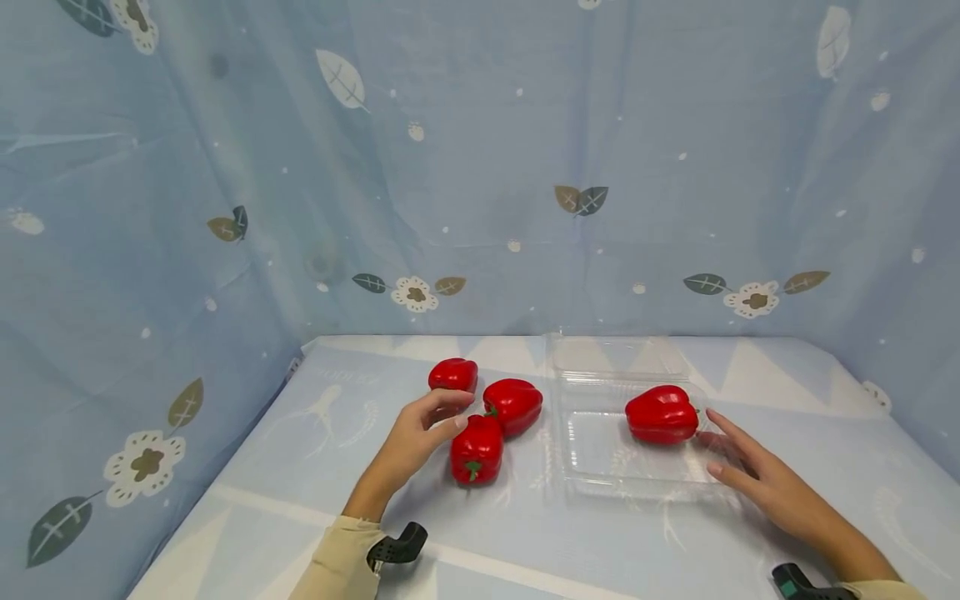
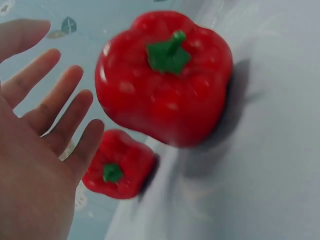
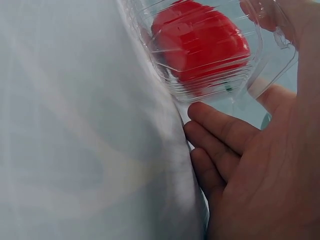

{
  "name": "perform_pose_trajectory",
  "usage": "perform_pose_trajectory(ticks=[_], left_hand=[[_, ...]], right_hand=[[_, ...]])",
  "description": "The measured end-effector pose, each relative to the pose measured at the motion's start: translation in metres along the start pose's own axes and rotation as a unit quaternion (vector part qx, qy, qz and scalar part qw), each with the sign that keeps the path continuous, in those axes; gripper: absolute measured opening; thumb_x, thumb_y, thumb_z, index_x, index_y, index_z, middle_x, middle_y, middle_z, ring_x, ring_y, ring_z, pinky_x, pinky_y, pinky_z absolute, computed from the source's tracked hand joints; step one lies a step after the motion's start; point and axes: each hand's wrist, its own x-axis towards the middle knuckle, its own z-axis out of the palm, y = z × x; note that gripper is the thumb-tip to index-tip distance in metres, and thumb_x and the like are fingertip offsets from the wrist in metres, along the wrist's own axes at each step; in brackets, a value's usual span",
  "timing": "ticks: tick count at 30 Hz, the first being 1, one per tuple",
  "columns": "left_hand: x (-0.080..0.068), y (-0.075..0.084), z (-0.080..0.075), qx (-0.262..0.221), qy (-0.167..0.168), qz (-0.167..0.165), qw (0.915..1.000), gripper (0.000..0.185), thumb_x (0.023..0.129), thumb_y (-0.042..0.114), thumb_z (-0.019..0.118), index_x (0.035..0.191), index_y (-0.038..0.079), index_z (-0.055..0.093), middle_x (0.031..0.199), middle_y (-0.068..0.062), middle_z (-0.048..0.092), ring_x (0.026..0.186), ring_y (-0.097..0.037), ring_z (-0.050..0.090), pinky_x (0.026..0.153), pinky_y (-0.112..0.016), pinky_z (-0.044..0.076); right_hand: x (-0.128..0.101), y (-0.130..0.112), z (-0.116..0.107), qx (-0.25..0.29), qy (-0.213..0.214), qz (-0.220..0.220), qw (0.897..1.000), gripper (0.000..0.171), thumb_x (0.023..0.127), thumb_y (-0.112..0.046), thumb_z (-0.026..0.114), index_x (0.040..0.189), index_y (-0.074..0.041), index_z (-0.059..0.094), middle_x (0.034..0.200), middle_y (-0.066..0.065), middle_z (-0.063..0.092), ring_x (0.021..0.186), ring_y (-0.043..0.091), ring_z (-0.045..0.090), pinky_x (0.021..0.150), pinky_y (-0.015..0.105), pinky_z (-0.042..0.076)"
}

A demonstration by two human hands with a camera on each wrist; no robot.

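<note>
left hand (image 1: 415,435) hovers open beside the nearest pepper (image 1: 476,449), fingers relaxed and slightly spread, gripping nothing; thumb and index tip sit just next to that pepper, contact unclear. in the left wrist view the fingers (image 2: 60,105) are straight and apart from the pepper (image 2: 164,77), a second pepper (image 2: 119,164) showing behind it. three loose red peppers lie together on the table (image 1: 300,467): nearest pepper, middle pepper (image 1: 513,404) touching it, far pepper (image 1: 453,374) just behind. right hand (image 1: 757,479) lies flat on the table at the right edge of the clear plastic container (image 1: 600,454), fingers straight, touching its rim, not clasping it. boxed pepper (image 1: 662,414) lies on its side inside the container tray, near the right fingertips. lid is open at the back. blue patterned curtain (image 1: 480,167) behind.
</note>
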Motion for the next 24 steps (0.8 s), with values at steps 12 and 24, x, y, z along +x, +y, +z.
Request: perform_pose_trajectory(ticks=[12, 24], left_hand=[[-0.002, -0.021, -0.005, -0.026, -0.064, -0.080, 0.9943, 0.053, 0.086, 0.030, 0.070, 0.135, 0.019, 0.051, 0.138, -0.001, 0.047, 0.124, -0.031, 0.048, 0.095, -0.041, 0.047], [-0.003, -0.024, -0.003, -0.048, -0.095, -0.099, 0.9894, 0.047, 0.085, 0.023, 0.071, 0.127, 0.014, 0.053, 0.137, -0.005, 0.048, 0.126, -0.031, 0.045, 0.097, -0.043, 0.044]], right_hand=[[0.000, -0.001, -0.001, 0.004, 0.004, -0.001, 1.000, 0.071, 0.098, -0.032, 0.051, 0.154, -0.022, 0.009, 0.140, 0.022, 0.045, 0.126, 0.046, 0.039, 0.085, 0.057, 0.048], [0.002, -0.004, 0.001, 0.018, 0.000, 0.020, 1.000, 0.073, 0.097, -0.035, 0.053, 0.154, -0.019, 0.010, 0.140, 0.027, 0.042, 0.128, 0.052, 0.033, 0.085, 0.065, 0.044]])
